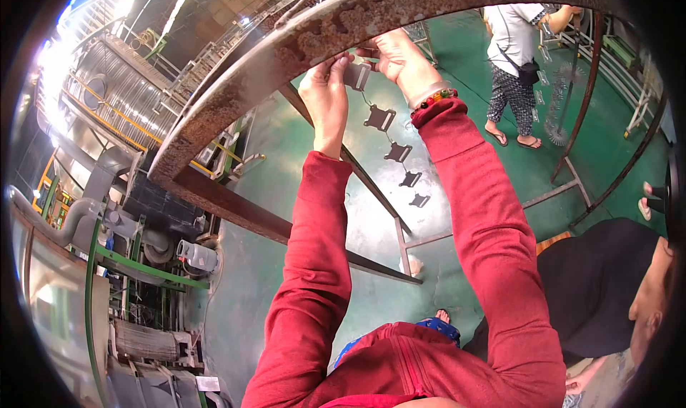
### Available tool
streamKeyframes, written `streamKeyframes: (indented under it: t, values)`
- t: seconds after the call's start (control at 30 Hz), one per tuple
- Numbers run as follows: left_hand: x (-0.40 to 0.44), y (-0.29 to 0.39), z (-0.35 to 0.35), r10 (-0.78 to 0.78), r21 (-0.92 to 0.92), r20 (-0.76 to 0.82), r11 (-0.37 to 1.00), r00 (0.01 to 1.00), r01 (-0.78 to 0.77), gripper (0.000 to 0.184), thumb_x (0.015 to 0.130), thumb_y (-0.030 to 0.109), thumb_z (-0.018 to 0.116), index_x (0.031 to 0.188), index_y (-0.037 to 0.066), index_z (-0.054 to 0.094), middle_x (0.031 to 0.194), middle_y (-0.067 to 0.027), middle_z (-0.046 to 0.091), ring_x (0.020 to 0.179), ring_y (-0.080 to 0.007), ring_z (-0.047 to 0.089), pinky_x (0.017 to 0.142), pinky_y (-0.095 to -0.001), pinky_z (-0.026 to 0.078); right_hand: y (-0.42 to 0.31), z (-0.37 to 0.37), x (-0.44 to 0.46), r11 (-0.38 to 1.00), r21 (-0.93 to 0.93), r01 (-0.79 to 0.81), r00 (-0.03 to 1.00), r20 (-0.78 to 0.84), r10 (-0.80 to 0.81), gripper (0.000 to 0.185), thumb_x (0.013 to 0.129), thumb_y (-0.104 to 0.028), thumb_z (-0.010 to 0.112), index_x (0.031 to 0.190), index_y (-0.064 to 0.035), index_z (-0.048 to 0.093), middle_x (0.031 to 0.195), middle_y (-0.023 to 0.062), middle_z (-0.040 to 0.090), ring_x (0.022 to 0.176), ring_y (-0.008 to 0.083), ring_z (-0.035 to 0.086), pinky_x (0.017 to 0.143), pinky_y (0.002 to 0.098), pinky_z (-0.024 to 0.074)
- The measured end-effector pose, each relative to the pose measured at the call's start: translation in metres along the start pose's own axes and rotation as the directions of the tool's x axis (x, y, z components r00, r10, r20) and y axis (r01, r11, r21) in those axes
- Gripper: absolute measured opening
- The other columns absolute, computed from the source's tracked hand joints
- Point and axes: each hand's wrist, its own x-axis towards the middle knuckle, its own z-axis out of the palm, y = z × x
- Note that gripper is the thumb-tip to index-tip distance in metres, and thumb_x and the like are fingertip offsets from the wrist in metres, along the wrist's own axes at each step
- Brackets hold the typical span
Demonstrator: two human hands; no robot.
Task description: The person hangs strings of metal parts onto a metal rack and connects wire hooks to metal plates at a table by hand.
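L hand [326,97] pinches top notched plate [355,76], upper ctr; R hand [397,59] part-curled, grip unclear; best w/ lower plates [379,117] steady.

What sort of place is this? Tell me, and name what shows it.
Most likely a factory or workshop: bulky ducted machinery stands along one side, several similar dark plates are strung in a line, and the green floor looks like an industrial one.

A rusty metal frame [421,11] stands on the green floor [246,301], which shines pale beneath it; nearby a person [511,40] in sandals [530,144] stands there too
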Motion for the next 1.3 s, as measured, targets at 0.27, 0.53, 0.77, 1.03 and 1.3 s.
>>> streamKeyframes:
  t: [0.27, 0.53, 0.77, 1.03, 1.3]
  values:
    - [0.003, -0.005, 0.002, -0.032, -0.057, -0.003, 0.998, 0.999, 0.032, 0.013, 0.087, 0.004, 0.055, 0.097, -0.001, 0.063, 0.087, -0.0042, 0.067, 0.078, -0.0071, 0.057, 0.073, -0.0217, 0.045, -0.001, 0.003, -0.003, 1.000, -0.001, 0.011, 0.999, -0.044, -0.011, 0.011, 0.070, -0.017, 0.073, 0.076, -0.0101, 0.067, 0.078, -0.0010, 0.064, 0.071, 0.0092, 0.051, 0.069, 0.0281, 0.0403]
    - [0.006, -0.013, 0.001, 0.132, 0.038, -0.047, 0.991, 0.990, -0.130, 0.011, 0.084, 0.005, 0.059, 0.091, 0.001, 0.066, 0.084, -0.0058, 0.068, 0.077, -0.0100, 0.060, 0.072, -0.0240, 0.047, -0.003, 0.004, -0.032, 0.972, 0.164, 0.171, 0.974, 0.123, -0.192, 0.011, 0.071, -0.017, 0.072, 0.078, -0.0101, 0.067, 0.076, 0.0004, 0.065, 0.064, 0.0097, 0.053, 0.061, 0.0275, 0.0438]
    - [0.009, -0.006, 0.002, 0.000, -0.209, -0.032, 0.978, 0.999, -0.006, 0.012, 0.084, 0.003, 0.058, 0.092, -0.002, 0.065, 0.087, -0.0058, 0.067, 0.078, -0.0094, 0.060, 0.074, -0.0226, 0.047, -0.003, 0.005, -0.007, 0.999, -0.027, -0.020, 1.000, -0.002, 0.020, 0.014, 0.074, -0.022, 0.069, 0.083, -0.0108, 0.067, 0.080, -0.0020, 0.062, 0.073, 0.0102, 0.055, 0.064, 0.0270, 0.0465]
    - [0.005, 0.000, -0.007, 0.106, 0.043, -0.053, 0.994, 0.993, -0.103, 0.014, 0.085, 0.009, 0.059, 0.091, 0.000, 0.068, 0.085, -0.0067, 0.067, 0.079, -0.0123, 0.061, 0.074, -0.0272, 0.048, -0.001, 0.005, -0.021, 0.947, -0.134, 0.292, 0.954, 0.108, -0.279, 0.016, 0.072, -0.026, 0.071, 0.073, -0.0101, 0.068, 0.068, -0.0010, 0.063, 0.058, 0.0060, 0.052, 0.048, 0.0244, 0.0344]
    - [0.001, -0.016, -0.008, -0.038, -0.227, -0.032, 0.973, 0.999, 0.030, 0.013, 0.086, 0.005, 0.060, 0.096, -0.001, 0.065, 0.087, -0.0032, 0.066, 0.076, -0.0067, 0.057, 0.070, -0.0216, 0.046, -0.001, 0.002, -0.009, 0.996, 0.042, -0.078, 0.990, 0.120, 0.073, 0.013, 0.072, -0.021, 0.073, 0.081, -0.0126, 0.067, 0.076, -0.0015, 0.065, 0.064, 0.0074, 0.054, 0.063, 0.0256, 0.0448]
